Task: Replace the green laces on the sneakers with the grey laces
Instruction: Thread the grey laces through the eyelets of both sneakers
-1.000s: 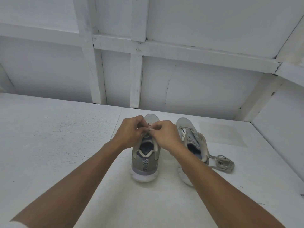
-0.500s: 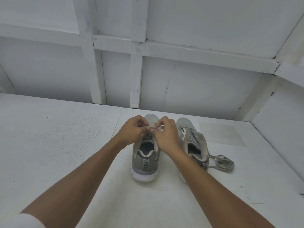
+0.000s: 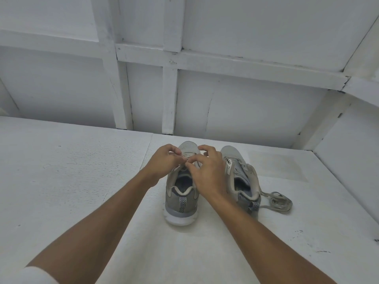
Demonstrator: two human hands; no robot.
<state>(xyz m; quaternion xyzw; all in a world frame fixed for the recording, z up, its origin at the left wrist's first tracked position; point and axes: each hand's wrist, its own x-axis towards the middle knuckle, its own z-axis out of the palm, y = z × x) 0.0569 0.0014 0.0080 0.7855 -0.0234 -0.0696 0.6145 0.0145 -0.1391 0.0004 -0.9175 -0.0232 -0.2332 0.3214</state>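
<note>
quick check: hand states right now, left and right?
left hand: closed, pinching the lace above the sneaker opening.
right hand: closed, fingers curled, pinching the same lace.

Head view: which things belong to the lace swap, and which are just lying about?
In the job: left sneaker; its lace, pinched by left hand and right hand; right sneaker; loose lace bundle beside it.
Just there: white table; panelled wall.
</note>
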